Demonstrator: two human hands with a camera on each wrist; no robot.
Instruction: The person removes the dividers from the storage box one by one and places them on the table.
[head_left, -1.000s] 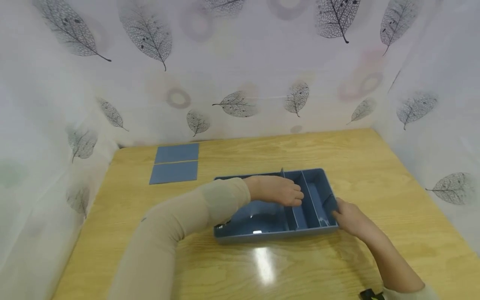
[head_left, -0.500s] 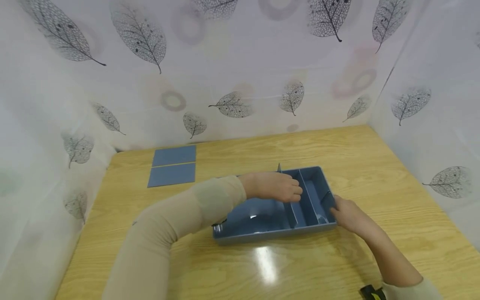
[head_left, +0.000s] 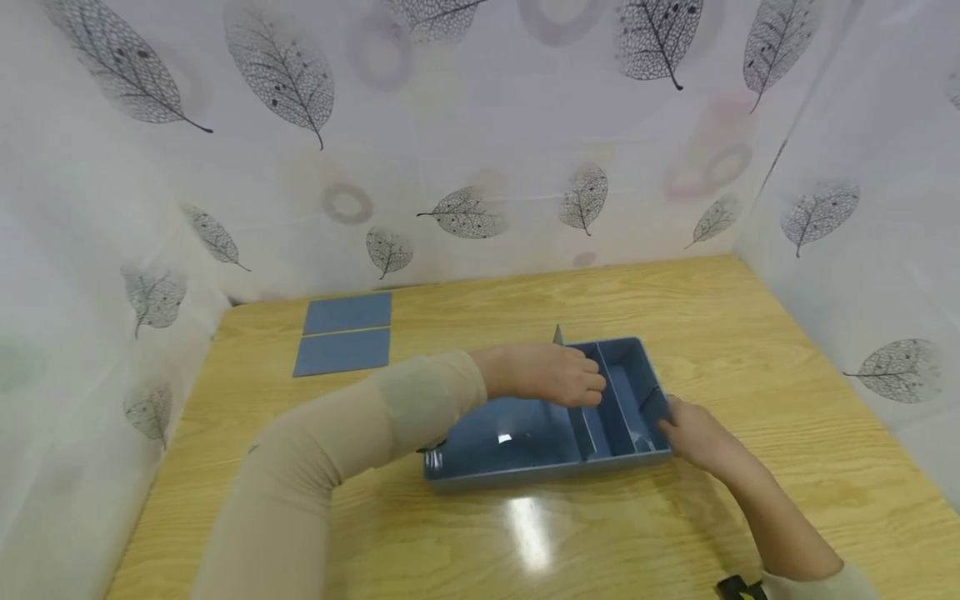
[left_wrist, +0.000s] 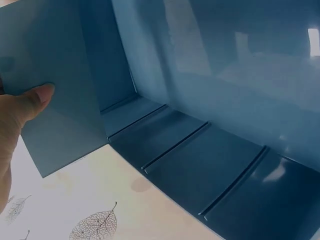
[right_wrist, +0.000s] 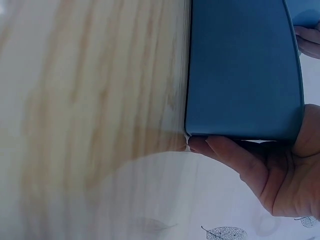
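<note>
A blue divider panel [left_wrist: 60, 120] is pinched in my left hand [head_left: 551, 375], the thumb lying flat on its face in the left wrist view. Its far corner sticks up above the back rim of the blue tray [head_left: 502, 478], while its near end reaches down inside. One upright divider [head_left: 615, 396] stands in the tray to the right of it. At the tray's right end my right hand [head_left: 701, 433] grips the wall, thumb at the rim and fingers along the outside. The left hand's fingertips are hidden behind the hand in the head view.
Two flat blue panels [head_left: 343, 350] lie side by side on the wooden table [head_left: 420, 533] at the back left. Narrow ridges [left_wrist: 175, 147] run along the tray's inner wall. A leaf-patterned curtain [head_left: 480, 142] surrounds the table at the back and sides.
The panel's far corner has risen slightly above the tray's back rim. Both hands keep their hold, and the head view has shifted a little.
</note>
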